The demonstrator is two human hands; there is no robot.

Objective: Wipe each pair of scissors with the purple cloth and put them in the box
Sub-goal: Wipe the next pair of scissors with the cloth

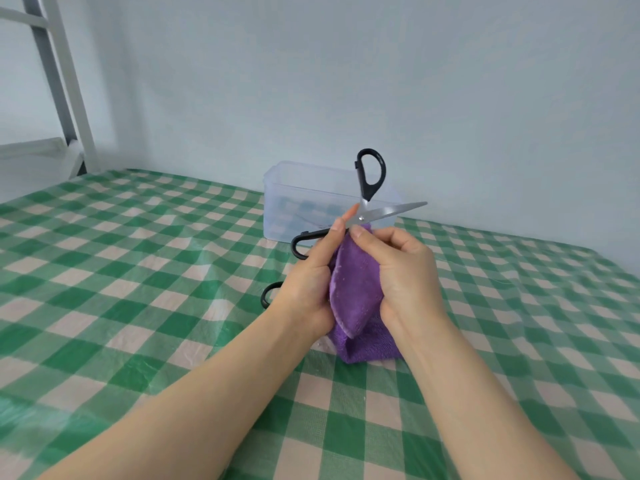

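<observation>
While the left hand [308, 282] grips the open scissors [381, 213], the right hand [405, 268] pinches the purple cloth [353, 282].
One blade points right and one handle upward, held above the surface [138, 271], before the clear box [277, 209].

Black-handled scissors [372, 174], spread wide open, were held near the pivot by the left hand [308, 278]; the purple cloth [353, 292] was gripped against them by the right hand [405, 268], with the clear box [287, 202] seen behind on a green checked tablecloth [138, 254]
</observation>
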